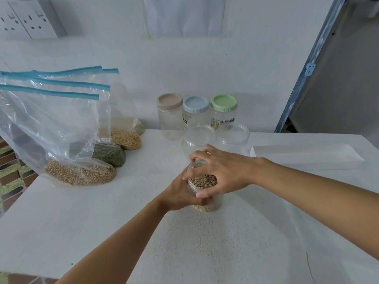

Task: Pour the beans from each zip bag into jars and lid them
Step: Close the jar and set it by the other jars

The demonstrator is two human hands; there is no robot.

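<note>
With fingers [198, 157] of the right hand [223, 173] spread and curled down over the mouth of the bean jar [214, 203], clamps its rim from above, thumb on the near side. With the left hand [178, 193], grips the jar's wall low down, fingers wrapped round it. Cannot tell whether a clear lid lies under the right palm.

Near the middle of the white table [205, 253], the jar itself, full of tan beans. Just behind the hands, two clear-lidded jars [200, 137] side by side, close to the right knuckles. Behind those, against the wall [246, 78], a row of three taller jars: beige-lidded jar [169, 119], blue-lidded jar [196, 117], green-lidded jar [224, 116]. Well to the left, four zip bags leaning together: soybean bag [80, 173] nearest, green-bean bag [111, 153] behind it, yellow-bean bag [126, 138] farther back, a fourth bag [139, 127] mostly hidden. To the right, a shallow white tray [307, 157], apart from the right forearm.

Standing upright on its base, long axis vertical, mouth up toward the camera.

Open tabletop in front of the jar, between and beside the forearms. Left table edge slanting past the bags, patterned floor [12, 160] beyond it; near edge under the left forearm.
</note>
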